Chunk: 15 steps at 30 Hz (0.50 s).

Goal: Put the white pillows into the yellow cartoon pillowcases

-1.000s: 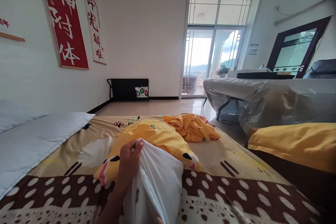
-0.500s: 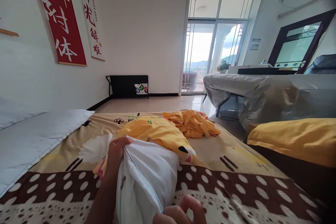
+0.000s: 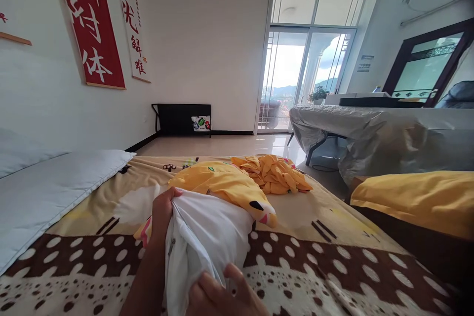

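A white fabric cover (image 3: 211,227) with a zipper along its open edge lies on the patterned blanket. My left hand (image 3: 165,207) pinches its upper left corner. At the cover's lower edge, my right hand (image 3: 222,291) has curled fingers against the white fabric; the fingertips are partly hidden and slightly blurred. Touching the cover from behind is a yellow pillow (image 3: 222,180) with a printed animal face at its right end. A crumpled orange-yellow cloth (image 3: 274,173) lies beyond the pillow.
White pillows (image 3: 66,192) lie at the left of the bed blanket (image 3: 296,266). At the right, a yellow cushion (image 3: 414,197) rests on a dark brown surface. A plastic-covered table (image 3: 370,123) stands behind, near a glass sliding door. A black folded item leans against the back wall.
My right hand has moved up and to the left, onto the lower edge of the white cover. My left hand still holds the corner. The camera view has shifted slightly.
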Each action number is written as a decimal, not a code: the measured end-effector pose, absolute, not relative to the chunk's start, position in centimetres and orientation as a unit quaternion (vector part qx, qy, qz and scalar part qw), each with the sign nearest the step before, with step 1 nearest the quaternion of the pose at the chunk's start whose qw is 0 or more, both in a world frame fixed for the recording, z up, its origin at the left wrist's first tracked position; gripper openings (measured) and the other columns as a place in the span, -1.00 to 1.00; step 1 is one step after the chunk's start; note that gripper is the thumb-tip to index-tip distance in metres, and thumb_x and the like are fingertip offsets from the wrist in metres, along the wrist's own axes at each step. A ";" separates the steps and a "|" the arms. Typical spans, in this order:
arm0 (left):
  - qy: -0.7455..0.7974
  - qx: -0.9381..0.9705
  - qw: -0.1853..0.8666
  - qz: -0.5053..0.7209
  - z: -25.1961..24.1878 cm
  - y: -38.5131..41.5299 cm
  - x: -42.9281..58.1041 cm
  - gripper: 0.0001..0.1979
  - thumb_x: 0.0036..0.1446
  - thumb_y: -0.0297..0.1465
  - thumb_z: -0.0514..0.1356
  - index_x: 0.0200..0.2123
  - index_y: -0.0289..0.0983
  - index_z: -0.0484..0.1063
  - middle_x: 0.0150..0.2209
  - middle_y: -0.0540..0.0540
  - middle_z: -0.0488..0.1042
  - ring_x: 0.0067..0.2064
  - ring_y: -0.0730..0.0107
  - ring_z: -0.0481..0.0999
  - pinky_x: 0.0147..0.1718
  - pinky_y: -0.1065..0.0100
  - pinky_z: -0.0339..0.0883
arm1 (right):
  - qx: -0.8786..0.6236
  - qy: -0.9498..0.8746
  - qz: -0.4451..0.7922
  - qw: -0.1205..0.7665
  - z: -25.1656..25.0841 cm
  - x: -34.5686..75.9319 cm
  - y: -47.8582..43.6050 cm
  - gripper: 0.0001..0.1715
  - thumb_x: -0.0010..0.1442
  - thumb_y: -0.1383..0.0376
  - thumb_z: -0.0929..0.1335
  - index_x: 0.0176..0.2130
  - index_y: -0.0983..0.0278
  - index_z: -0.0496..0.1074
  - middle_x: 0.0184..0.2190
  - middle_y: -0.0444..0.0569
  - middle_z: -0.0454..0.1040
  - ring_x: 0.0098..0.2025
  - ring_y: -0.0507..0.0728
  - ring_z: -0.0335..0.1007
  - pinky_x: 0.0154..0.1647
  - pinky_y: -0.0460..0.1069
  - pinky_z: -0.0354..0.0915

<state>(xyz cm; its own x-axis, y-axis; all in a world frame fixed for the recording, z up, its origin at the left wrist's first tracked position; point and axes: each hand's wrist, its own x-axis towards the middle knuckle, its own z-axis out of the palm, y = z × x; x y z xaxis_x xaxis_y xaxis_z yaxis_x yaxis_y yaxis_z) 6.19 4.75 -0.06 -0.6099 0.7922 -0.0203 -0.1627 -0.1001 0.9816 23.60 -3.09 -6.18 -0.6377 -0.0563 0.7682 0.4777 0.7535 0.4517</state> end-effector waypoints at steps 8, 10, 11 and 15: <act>0.550 0.307 0.265 0.730 0.4 3.4 7.7 -0.76 -0.39 -0.37 0.18 -0.79 -0.27 0.10 -0.68 0.12 -0.05 -0.55 0.57 -0.05 -0.56 0.43 -0.12 | -0.149 -0.869 -0.260 0.393 -6.2 24.1 -3.1 -0.64 0.21 0.47 0.17 -0.60 0.27 0.13 -0.79 -0.23 0.11 -0.61 -0.05 0.13 -0.29 -0.11 0.19; 0.543 0.327 0.238 0.736 0.3 3.0 8.1 -0.69 -0.36 -0.39 0.18 -0.78 -0.27 0.02 -0.66 0.12 -0.09 -0.53 0.57 -0.09 -0.55 0.43 -0.14 | -0.153 -0.877 -0.251 0.381 -7.3 24.3 -3.0 -0.64 0.19 0.46 0.20 -0.61 0.27 0.16 -0.79 -0.22 0.12 -0.60 -0.03 0.16 -0.28 -0.11 0.22; 0.540 0.340 0.224 0.737 0.3 2.9 8.3 -0.67 -0.34 -0.39 0.18 -0.78 -0.27 -0.01 -0.65 0.11 -0.11 -0.53 0.57 -0.09 -0.54 0.43 -0.14 | -0.154 -0.878 -0.251 0.378 -8.0 24.3 -2.9 -0.64 0.19 0.46 0.21 -0.61 0.26 0.17 -0.79 -0.22 0.14 -0.59 -0.02 0.18 -0.25 -0.10 0.24; 0.536 0.368 0.206 0.731 -0.1 3.1 8.7 -0.70 -0.33 -0.41 0.17 -0.79 -0.26 0.01 -0.64 0.10 -0.09 -0.52 0.54 -0.06 -0.53 0.43 -0.11 | -0.186 -0.883 -0.258 0.345 -10.7 23.5 -2.9 -0.64 0.17 0.48 0.25 -0.61 0.24 0.29 -0.74 -0.20 0.29 -0.56 0.00 0.25 -0.24 -0.07 0.32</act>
